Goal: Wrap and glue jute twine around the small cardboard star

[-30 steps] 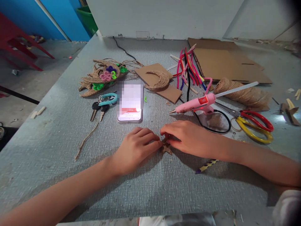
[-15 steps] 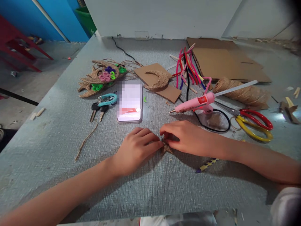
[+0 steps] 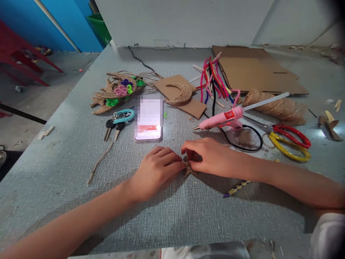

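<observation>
A small twine-wrapped star (image 3: 190,172) lies on the table in front of me, its upper part covered by my fingers. My left hand (image 3: 161,169) has its fingers closed together, with thumb and fingertips pressed to the star's left side. From the right, my right hand (image 3: 207,155) pinches the star's upper edge between curled finger and thumb. Behind my right hand a pink glue gun (image 3: 222,118) stands with a clear glue stick in its back and a red light on. A yellow and purple pencil (image 3: 237,189) lies partly beneath my right forearm.
Beyond my hands lie a phone (image 3: 148,133), keys (image 3: 109,128), a twine crescent on cardboard (image 3: 185,94) and a twine piece with pipe-cleaner flowers (image 3: 121,90). Pipe cleaners (image 3: 212,81), a twine roll (image 3: 272,106), scissors (image 3: 289,140) and cardboard sheets (image 3: 256,72) fill the right side.
The view has tilted slightly. My right hand's index finger has lifted and arched a little, widening the gap above its thumb. Both hands stay at the star.
</observation>
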A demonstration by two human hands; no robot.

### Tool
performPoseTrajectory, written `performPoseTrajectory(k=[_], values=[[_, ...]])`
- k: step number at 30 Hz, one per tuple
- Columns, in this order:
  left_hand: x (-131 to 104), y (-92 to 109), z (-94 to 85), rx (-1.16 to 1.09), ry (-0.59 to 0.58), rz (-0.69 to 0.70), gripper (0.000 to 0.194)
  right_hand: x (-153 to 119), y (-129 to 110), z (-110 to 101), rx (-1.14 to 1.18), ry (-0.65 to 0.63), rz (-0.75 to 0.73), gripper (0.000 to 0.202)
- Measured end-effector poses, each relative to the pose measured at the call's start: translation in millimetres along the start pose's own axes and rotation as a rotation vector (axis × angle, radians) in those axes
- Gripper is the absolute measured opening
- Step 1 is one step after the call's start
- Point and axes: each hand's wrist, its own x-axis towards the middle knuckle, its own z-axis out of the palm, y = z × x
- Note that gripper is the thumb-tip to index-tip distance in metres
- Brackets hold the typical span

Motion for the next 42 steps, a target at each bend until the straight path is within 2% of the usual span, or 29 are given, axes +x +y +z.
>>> performPoseTrajectory(k=[8,15,31,42], values=[[1.1,1.8,-2.1,0.065,0.0,0.034,0.016,0.2,1.1,-0.5,0.06,-0.008,0.03,0.026],[-0.3,1.3,-0.3,0.077,0.0,0.051,0.014,-0.8,1.7,-7.9,0.003,-0.038,0.029,0.02],[0.4,1.1,-2.4,0.084,-0.012,0.038,0.016,-0.5,4.6,0.7,-0.053,0.005,-0.032,0.019],[1.9,1.7,-1.5,0.072,0.001,0.031,0.018,-1.3,2.2,-2.9,-0.06,-0.02,0.003,0.02]])
